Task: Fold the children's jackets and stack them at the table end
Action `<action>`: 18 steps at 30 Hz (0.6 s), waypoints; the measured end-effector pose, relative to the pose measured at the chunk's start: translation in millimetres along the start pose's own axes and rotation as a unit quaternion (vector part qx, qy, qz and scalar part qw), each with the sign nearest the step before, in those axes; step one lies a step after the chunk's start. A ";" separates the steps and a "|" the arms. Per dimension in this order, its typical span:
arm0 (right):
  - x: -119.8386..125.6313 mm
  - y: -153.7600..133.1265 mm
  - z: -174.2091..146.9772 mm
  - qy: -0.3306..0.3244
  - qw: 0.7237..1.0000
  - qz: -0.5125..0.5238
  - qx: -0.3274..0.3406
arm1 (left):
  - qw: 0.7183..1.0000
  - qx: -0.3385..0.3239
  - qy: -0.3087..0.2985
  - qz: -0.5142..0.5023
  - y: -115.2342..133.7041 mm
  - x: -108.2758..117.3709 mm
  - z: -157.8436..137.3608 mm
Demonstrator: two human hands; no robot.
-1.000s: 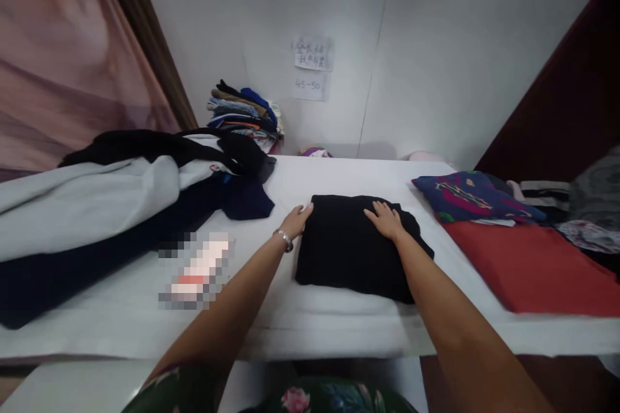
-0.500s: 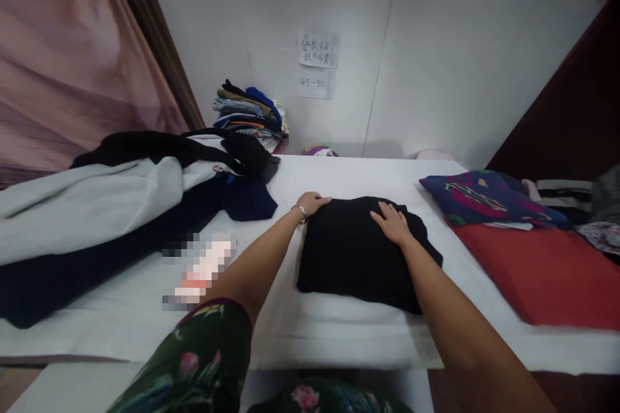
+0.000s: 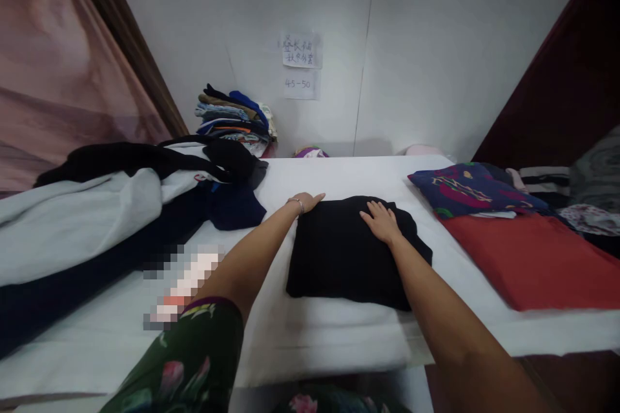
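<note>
A folded black garment (image 3: 346, 255) lies on the white-covered table in front of me. My left hand (image 3: 306, 202), with a bracelet at the wrist, rests at its far left corner; one finger stretches along the far edge, and the other fingers are partly hidden. Flat on the upper right of the cloth is my right hand (image 3: 382, 222), palm down with its fingers spread. Neither hand grips the fabric as far as I can see.
On the left lie loose garments: a light grey one (image 3: 77, 226), a navy one (image 3: 237, 206) and a black one (image 3: 126, 158). A stack of folded clothes (image 3: 232, 116) stands behind. To the right are a red garment (image 3: 533, 258) and a folded patterned navy one (image 3: 475, 190).
The whole view has shifted a little, so most things sit further left in the picture. Both hands stay at almost the same places on the black garment.
</note>
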State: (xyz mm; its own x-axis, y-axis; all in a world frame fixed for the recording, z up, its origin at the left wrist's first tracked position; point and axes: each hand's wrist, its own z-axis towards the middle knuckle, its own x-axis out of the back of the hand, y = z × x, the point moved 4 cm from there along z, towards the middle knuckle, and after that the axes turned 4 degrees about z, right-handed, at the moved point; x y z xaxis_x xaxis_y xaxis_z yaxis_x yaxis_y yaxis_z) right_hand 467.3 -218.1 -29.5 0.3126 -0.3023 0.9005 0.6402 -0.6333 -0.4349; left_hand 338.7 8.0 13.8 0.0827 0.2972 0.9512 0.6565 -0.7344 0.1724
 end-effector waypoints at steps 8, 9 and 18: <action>6.2 -1.1 -4.9 0.048 0.998 0.048 0.015 | 0.990 -0.133 -0.018 0.051 104.1 -4.3 9.6; 7.2 0.4 -5.0 0.064 0.996 0.055 0.017 | 0.988 -0.140 -0.018 0.055 109.8 -8.5 8.8; 16.8 -1.0 -10.2 0.166 0.982 0.073 0.043 | 0.976 -0.218 0.003 0.026 104.3 -20.0 0.6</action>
State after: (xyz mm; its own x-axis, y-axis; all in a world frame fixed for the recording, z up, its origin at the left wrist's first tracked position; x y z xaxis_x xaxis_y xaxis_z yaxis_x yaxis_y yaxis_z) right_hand 464.7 -229.8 -13.9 0.1684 -0.6101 0.7742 0.6670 -0.5078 -0.5452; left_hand 406.0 -74.2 12.6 0.1026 0.2504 0.9627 0.2703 -0.9384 0.2152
